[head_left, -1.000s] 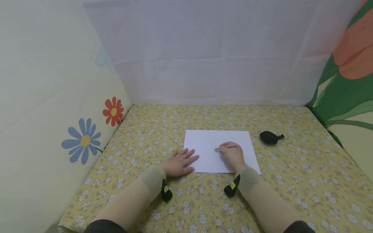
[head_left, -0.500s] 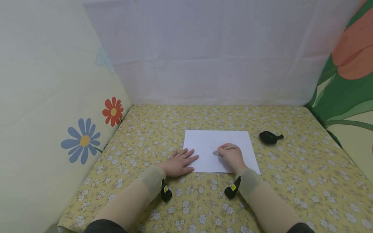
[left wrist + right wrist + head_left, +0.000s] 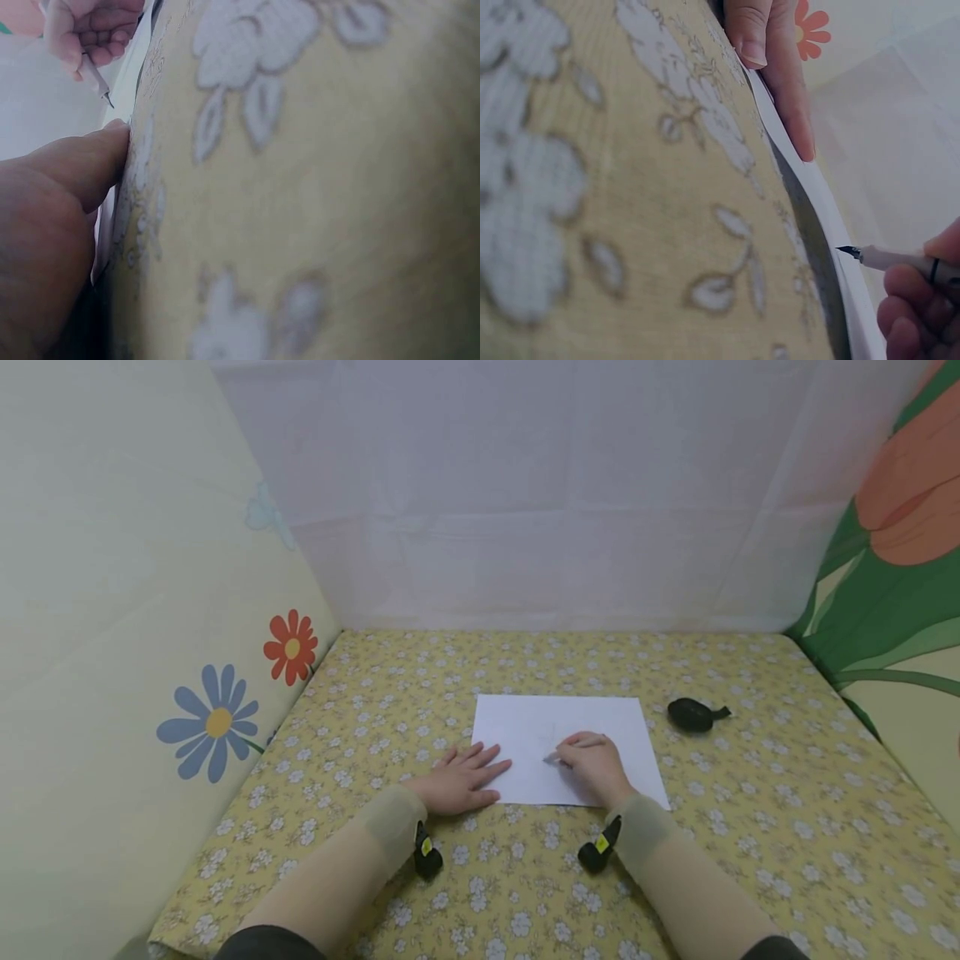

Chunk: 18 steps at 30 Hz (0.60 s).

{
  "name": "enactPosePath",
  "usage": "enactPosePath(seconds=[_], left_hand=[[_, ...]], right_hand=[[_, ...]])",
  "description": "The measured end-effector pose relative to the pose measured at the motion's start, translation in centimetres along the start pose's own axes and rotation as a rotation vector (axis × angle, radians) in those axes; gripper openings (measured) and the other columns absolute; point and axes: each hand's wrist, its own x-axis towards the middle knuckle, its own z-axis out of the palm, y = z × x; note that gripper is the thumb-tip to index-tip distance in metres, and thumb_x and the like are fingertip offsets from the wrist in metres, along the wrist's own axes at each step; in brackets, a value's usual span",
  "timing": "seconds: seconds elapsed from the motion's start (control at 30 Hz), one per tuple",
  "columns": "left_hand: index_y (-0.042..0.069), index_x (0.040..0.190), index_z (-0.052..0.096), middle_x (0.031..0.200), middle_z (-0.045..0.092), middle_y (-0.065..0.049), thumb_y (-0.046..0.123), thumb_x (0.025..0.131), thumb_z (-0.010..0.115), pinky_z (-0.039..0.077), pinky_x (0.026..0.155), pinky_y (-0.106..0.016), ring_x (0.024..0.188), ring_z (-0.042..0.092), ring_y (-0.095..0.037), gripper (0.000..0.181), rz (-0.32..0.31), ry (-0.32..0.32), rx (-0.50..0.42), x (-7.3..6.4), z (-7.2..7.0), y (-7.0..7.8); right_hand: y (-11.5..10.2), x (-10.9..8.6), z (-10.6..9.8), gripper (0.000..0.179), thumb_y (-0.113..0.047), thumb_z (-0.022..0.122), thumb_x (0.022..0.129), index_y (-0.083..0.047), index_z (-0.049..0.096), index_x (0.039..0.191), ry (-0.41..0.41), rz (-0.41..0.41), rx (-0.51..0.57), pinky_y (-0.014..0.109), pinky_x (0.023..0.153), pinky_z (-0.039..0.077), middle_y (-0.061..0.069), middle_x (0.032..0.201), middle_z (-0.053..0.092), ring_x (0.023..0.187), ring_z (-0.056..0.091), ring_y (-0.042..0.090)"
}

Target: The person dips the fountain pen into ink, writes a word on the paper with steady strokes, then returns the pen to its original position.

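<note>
A white sheet of paper [image 3: 517,714] lies on the table, with faint thin lines near its middle. My left hand [image 3: 456,782] rests on the sheet's left edge, its fingers spread and straight. Over the sheet's right half, my right hand [image 3: 597,768] pinches a pale fountain pen [image 3: 891,259] between thumb and fingers. The pen's dark nib points left and down at the paper in the head view. In the right wrist view the nib is at or very near the paper; contact cannot be told. Part of the barrel is hidden by the right hand's fingers.
A black rounded object with a short stem-like end [image 3: 692,715] lies right of the sheet. A yellow floral tablecloth [image 3: 420,677] covers the table. A white cloth backdrop [image 3: 555,493] hangs behind, and a flower-printed panel [image 3: 150,610] stands at the left.
My right hand and the fountain pen have moved slightly left and toward me across the paper, uncovering a faint line. My left hand has stayed in place.
</note>
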Motion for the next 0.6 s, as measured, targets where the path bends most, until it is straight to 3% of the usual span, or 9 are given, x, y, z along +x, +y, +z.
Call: enactPosePath(seconds=[0.27,0.6], left_hand=[[0.029,0.155,0.017,0.162,0.002,0.001,0.051,0.102,0.034,0.000,0.114,-0.057,0.147,-0.001,-0.025,0.060,0.005,0.000,-0.003,-0.10,-0.07,0.06],[0.029,0.156,0.017,0.162,0.002,0.001,0.051,0.102,0.034,-0.001,0.114,-0.056,0.147,-0.001,-0.025,0.061,0.009,0.001,-0.004,-0.03,-0.01,-0.04]], right_hand=[[0.23,0.13,0.07,0.013,-0.020,0.067,0.083,-0.008,0.070,0.084,-0.001,-0.026,0.000,0.030,0.064,0.043,0.004,0.078,0.064,0.071,0.054,0.020],[0.27,0.23,-0.21,0.017,-0.020,0.067,0.087,-0.004,0.072,0.090,0.025,-0.033,0.095,0.029,0.071,0.046,0.005,0.083,0.069,0.078,0.059,0.020]])
